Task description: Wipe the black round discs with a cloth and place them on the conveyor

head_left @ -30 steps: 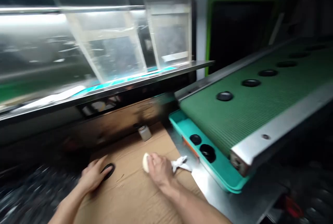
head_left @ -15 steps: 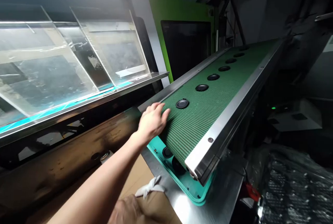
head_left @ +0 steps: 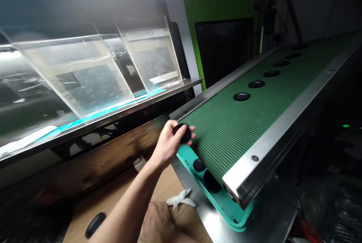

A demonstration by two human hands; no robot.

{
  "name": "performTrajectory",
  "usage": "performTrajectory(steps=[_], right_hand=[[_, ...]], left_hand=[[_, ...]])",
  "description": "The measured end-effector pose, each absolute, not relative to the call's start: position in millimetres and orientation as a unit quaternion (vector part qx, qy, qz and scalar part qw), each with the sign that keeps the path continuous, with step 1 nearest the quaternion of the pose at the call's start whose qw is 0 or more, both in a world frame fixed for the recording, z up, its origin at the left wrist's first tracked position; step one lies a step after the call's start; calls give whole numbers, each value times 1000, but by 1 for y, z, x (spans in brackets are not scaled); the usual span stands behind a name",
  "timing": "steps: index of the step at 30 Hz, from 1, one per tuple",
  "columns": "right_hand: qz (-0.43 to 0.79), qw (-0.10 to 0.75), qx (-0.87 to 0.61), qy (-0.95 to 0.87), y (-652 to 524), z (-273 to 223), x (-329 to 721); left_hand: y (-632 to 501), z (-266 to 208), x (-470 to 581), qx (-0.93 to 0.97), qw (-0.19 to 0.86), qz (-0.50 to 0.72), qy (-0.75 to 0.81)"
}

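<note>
My left hand is closed on a black round disc, the thumb across its near face and the fingers behind it. It holds the disc at the lower left end of a green conveyor belt. Several similar black discs lie spaced along the belt, the nearest black disc farther up. Below the belt's end sits a teal tray. In it are a smaller black round piece and a larger black round piece, partly hidden by the belt. My right hand is not in view.
The belt has a metal side rail. To the left is a machine with clear panels and a metal ledge. Another black round piece lies on cardboard. A knotted white cloth is beside the metal table.
My left hand has closed on the nearest disc and lifted it off the belt. The view has swung left, so the belt appears farther right.
</note>
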State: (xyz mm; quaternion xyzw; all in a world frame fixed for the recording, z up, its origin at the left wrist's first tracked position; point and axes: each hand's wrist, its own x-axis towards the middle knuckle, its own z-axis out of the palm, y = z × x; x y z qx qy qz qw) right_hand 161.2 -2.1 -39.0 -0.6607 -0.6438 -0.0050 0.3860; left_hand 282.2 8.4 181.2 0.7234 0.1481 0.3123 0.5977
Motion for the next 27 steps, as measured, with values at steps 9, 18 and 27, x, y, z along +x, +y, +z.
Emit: performTrajectory(steps=[9, 18, 27], right_hand=[[24, 314, -663, -679, -29, -8, 172], [103, 488, -596, -629, -29, -12, 142], [30, 392, -584, -710, -39, -9, 110]], left_hand=[[20, 53, 29, 329, 734, 460, 375], [13, -5, 4, 186, 797, 502, 279], [8, -7, 6, 172, 830, 462, 262]])
